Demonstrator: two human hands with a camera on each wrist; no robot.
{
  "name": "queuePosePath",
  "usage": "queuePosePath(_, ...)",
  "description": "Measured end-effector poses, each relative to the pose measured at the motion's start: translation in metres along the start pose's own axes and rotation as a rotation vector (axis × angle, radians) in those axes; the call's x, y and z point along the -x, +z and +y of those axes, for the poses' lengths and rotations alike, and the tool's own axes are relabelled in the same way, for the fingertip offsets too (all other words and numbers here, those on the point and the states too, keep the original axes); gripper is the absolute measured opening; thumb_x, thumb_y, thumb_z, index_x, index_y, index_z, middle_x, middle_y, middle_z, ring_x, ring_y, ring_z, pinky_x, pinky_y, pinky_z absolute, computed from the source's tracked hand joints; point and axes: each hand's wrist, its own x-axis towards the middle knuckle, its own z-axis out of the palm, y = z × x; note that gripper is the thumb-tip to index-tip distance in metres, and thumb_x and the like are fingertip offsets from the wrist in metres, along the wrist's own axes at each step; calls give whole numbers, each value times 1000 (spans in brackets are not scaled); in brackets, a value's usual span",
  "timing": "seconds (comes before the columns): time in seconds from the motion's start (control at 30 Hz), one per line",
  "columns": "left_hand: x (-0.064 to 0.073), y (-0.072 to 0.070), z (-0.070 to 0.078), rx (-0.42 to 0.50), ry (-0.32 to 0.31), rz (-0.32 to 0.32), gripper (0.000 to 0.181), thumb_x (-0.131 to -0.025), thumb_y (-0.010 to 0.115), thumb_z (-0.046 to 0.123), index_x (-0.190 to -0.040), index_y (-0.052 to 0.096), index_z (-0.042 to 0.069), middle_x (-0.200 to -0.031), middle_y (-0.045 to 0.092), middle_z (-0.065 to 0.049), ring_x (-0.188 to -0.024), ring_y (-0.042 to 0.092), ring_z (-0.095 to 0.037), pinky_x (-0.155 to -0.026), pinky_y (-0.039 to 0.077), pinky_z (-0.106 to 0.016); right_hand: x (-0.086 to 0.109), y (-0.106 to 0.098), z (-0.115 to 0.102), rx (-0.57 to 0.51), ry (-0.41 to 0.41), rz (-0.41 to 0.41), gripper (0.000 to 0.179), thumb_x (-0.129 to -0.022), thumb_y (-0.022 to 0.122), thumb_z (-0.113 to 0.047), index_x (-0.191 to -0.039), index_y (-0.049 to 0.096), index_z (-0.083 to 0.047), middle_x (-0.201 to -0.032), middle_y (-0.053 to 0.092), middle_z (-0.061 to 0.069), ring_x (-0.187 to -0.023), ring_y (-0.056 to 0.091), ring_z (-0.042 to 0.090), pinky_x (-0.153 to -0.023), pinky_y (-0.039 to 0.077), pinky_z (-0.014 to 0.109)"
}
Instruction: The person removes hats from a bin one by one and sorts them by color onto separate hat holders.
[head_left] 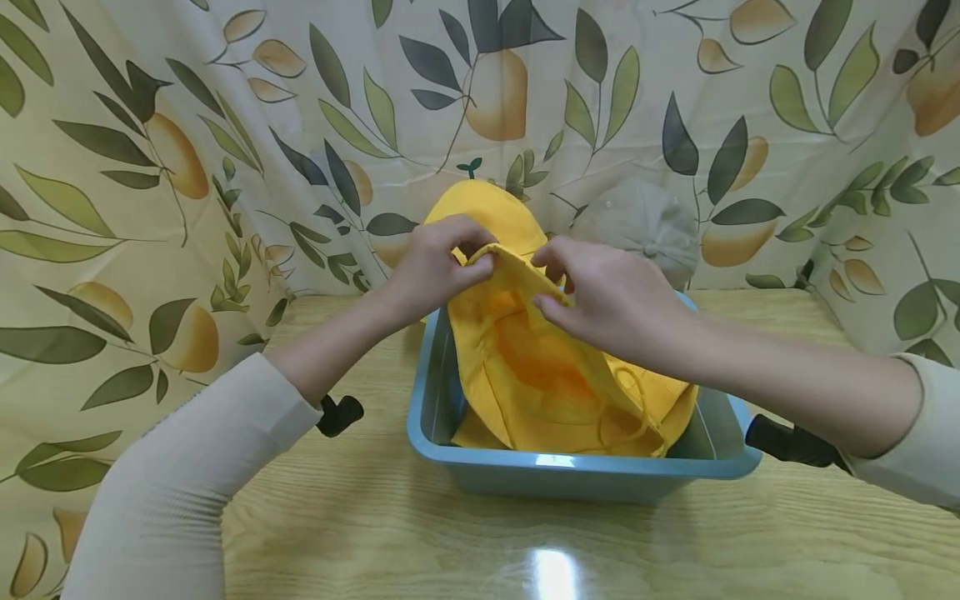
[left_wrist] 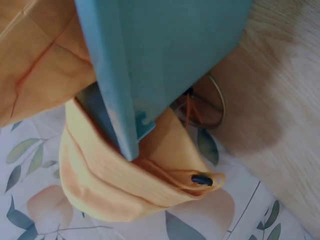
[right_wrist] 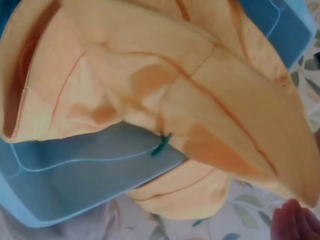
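A yellow cloth hat (head_left: 540, 367) with a cord lies partly in a blue plastic bin (head_left: 570, 475) on the wooden table. My left hand (head_left: 438, 262) pinches the hat's upper edge from the left. My right hand (head_left: 600, 296) grips the same edge from the right, fingers curled over the fabric. The left wrist view shows the bin's corner (left_wrist: 150, 60) with yellow hat fabric (left_wrist: 115, 185) and a black cord stopper (left_wrist: 201, 179) hanging beside it. In the right wrist view the yellow hat (right_wrist: 165, 85) fills the frame over the bin (right_wrist: 85, 170), with a fingertip (right_wrist: 292, 220) at the lower right.
A grey cap (head_left: 645, 229) lies behind the bin against a leaf-patterned curtain (head_left: 150, 167). The curtain surrounds the wooden table (head_left: 375, 533) on the left, back and right. Bare tabletop lies in front of the bin.
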Motion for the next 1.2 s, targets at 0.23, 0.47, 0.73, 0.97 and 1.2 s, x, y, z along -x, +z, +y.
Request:
queuePosePath(0.23, -4, -8, 0, -13, 27, 57, 6, -80, 61, 3, -81, 66, 2, -78, 62, -6, -73, 53, -12, -59, 45, -20, 1, 0, 14, 1, 88, -55, 14, -77, 64, -10, -90, 58, -9, -74, 63, 4, -57, 52, 17, -49, 40, 30)
queuePosePath(0.47, 0, -4, 3, 22, 24, 74, 6, -82, 62, 7, -84, 67, 4, -80, 62, -3, -73, 53, -9, -58, 49, -22, 4, -5, 28, -11, 18, 101, 12, -70, 64, 2, -73, 57, -7, -65, 56, 4, -57, 46, 15, -51, 36, 27)
queuePosePath(0.73, 20, 3, -2, 106, -9, 108, 10, -80, 68, 10, -86, 64, 3, -78, 60, -4, -69, 50, -10, -53, 48, -25, 4, -29, 31, 0, 38, 149, 14, -71, 64, 4, -71, 58, -9, -63, 54, 2, -59, 44, 12, -51, 36, 20)
queuePosePath(0.97, 49, 8, -12, 179, -205, 25, 16, -78, 70, 16, -79, 58, 7, -72, 57, -1, -64, 51, -10, -53, 48, -23, 0, -50, 36, -24, 68, 223, 10, -72, 65, 4, -77, 63, -5, -75, 65, 7, -67, 56, 8, -60, 34, 3)
queuePosePath(1.2, 64, 18, -22, 251, -413, -81, 18, -79, 69, 20, -91, 61, 11, -82, 61, -1, -76, 57, -13, -63, 49, -26, -3, -62, 40, -72, 140, 306, 8, -78, 64, -4, -85, 64, -1, -82, 66, 8, -71, 43, -16, -64, 35, 0)
